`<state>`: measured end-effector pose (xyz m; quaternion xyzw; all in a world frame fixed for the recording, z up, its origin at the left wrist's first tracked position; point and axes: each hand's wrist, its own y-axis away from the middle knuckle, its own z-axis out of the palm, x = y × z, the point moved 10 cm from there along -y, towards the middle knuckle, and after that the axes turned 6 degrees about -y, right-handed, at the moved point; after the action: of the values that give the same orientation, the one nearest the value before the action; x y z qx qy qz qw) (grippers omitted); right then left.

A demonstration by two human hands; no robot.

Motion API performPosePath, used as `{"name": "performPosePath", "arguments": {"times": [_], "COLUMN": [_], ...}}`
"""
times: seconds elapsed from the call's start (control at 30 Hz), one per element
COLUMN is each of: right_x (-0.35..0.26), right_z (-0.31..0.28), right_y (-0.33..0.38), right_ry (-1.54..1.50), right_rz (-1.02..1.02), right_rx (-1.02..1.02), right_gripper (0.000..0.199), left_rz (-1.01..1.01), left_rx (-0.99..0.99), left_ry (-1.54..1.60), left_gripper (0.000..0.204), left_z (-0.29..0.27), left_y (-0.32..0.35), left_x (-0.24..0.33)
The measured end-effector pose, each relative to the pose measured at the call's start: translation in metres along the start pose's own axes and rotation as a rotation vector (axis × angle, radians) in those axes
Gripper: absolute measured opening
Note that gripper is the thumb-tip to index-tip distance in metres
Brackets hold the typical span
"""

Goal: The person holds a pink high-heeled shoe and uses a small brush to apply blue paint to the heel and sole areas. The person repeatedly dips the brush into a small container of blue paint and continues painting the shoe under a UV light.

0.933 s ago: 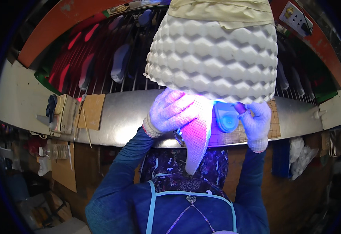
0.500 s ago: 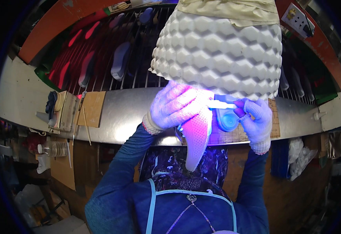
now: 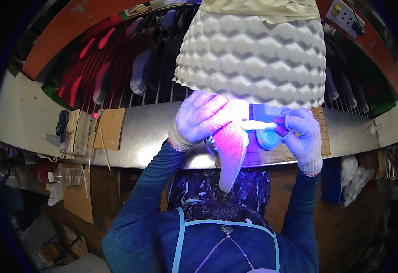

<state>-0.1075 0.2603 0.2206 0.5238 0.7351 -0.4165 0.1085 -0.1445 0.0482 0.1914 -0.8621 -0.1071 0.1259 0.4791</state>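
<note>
My left hand (image 3: 194, 119), in a white knit glove, is closed around a light mesh shoe upper (image 3: 232, 157). The upper's narrow end hangs down past the table's front edge, above my lap. Between the gloved fingers of my right hand (image 3: 303, 139) is the dark end of a slim tool (image 3: 259, 125), pale toward its tip, perhaps a brush. Its tip points left and meets the upper near my left fingers; glare hides the exact contact. A blue container (image 3: 268, 140) stands behind the tool, close to my right hand. Bright violet-blue light falls on all of this.
A white ridged foam hood (image 3: 251, 54) hangs low over my hands. Beyond the metal table (image 3: 149, 127), a rack of bars (image 3: 121, 86) bears several shoe parts, some lit red. At left lie a cardboard piece (image 3: 110, 127) and thin sticks (image 3: 102, 146). A socket strip (image 3: 344, 18) is at far right.
The upper's hanging end sits slightly higher in the picture. My right hand and the tool have shifted a little right. Both hands keep their hold.
</note>
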Motion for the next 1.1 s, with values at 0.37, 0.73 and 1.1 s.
{"name": "performPosePath", "arguments": {"times": [0.37,0.73,1.1], "right_x": [0.000,-0.029,-0.008], "right_z": [0.009,-0.011,0.003], "right_y": [0.019,0.004,0.006], "right_ry": [-0.087,0.288,0.019], "right_rz": [0.085,-0.062,0.047], "right_rx": [0.014,0.223,0.045], "right_gripper": [0.013,0.014,0.013], "left_rz": [-0.069,-0.017,-0.046], "left_rx": [0.066,0.034,0.085], "left_ry": [-0.091,-0.021,-0.082], "left_gripper": [0.036,0.037,0.038], "left_z": [-0.006,0.000,-0.012], "left_y": [-0.004,0.002,-0.009], "left_x": [-0.006,0.000,-0.001]}}
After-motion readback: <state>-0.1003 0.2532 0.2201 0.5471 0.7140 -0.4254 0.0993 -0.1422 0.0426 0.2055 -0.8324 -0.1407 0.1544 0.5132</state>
